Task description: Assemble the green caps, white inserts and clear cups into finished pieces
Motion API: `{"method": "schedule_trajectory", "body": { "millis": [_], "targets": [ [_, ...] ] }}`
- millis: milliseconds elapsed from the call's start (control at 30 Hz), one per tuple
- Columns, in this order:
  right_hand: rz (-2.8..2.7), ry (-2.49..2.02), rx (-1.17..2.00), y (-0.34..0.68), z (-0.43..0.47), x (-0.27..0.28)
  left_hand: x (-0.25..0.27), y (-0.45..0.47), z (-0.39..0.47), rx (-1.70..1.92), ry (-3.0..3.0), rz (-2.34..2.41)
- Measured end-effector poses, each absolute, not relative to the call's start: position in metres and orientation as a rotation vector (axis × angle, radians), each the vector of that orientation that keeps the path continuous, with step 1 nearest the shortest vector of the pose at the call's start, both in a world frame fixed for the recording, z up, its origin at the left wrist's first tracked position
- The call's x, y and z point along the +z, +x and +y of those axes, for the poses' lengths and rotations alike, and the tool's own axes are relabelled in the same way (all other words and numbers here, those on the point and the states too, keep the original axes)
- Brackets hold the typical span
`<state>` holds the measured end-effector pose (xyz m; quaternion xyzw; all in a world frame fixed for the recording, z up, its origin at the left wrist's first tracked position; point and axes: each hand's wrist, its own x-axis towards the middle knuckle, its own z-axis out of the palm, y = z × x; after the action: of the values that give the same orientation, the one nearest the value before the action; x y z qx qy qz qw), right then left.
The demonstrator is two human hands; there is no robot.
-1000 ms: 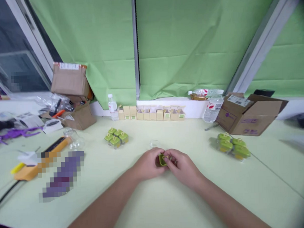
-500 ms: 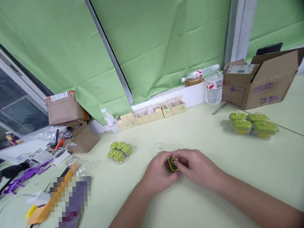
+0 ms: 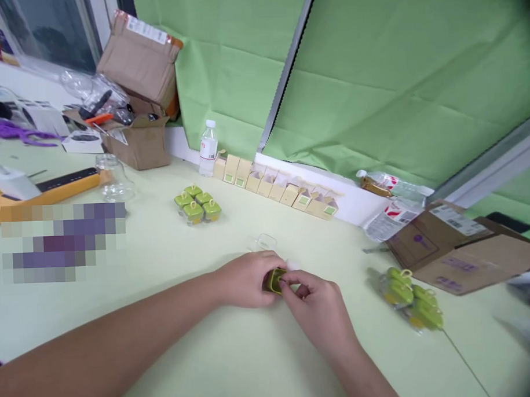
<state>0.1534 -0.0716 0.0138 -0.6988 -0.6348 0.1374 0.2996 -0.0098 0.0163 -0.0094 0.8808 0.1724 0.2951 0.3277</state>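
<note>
My left hand (image 3: pixel 248 280) is wrapped around a small green lid (image 3: pixel 275 280), its yellowish-green rim turned toward me. The thumb and fingers of my right hand (image 3: pixel 318 304) pinch at the lid's right edge; what lies exactly between the fingertips is hidden. Just beyond my hands a small clear plastic container (image 3: pixel 265 241) rests on the table. Another pale item shows partly behind the fingers, too hidden to name. To the left sits a cluster of small clear boxes with green lids (image 3: pixel 198 204) and loop handles. A similar group of larger green-lidded boxes (image 3: pixel 413 300) stands at the right.
A row of small cream cartons (image 3: pixel 273 186) lines the back edge, beside a water bottle (image 3: pixel 208 148). Large bottles (image 3: pixel 389 217) and an open cardboard box (image 3: pixel 458 244) stand back right. At left are brown boxes (image 3: pixel 136 142), a clear jar (image 3: pixel 113 176) and purple items (image 3: pixel 28 134).
The view has tilted and turned, so the surroundings shift across the picture. My hands stay together at the lid, with my right fingers now nearer its right edge.
</note>
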Motion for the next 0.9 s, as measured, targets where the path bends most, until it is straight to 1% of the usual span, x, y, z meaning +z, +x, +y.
{"method": "schedule_trajectory", "body": {
  "millis": [333, 600, 800, 900],
  "targets": [
    [-1.545, -1.831, 0.434, 0.145, -0.07, 0.01, -0.012, -0.007, 0.012, 0.835, 2.278, 0.453],
    [-1.604, -1.915, 0.445, 0.141, -0.069, 0.016, -0.014, -0.006, 0.014, 0.856, 2.306, 0.45],
    [-1.695, -1.953, 0.272, 0.134, -0.069, 0.015, -0.014, -0.004, 0.011, 0.835, 2.336, 0.474],
    [-1.729, -1.944, 0.239, 0.135, -0.069, 0.014, -0.014, -0.004, 0.01, 0.844, 2.348, 0.488]
  ]
}}
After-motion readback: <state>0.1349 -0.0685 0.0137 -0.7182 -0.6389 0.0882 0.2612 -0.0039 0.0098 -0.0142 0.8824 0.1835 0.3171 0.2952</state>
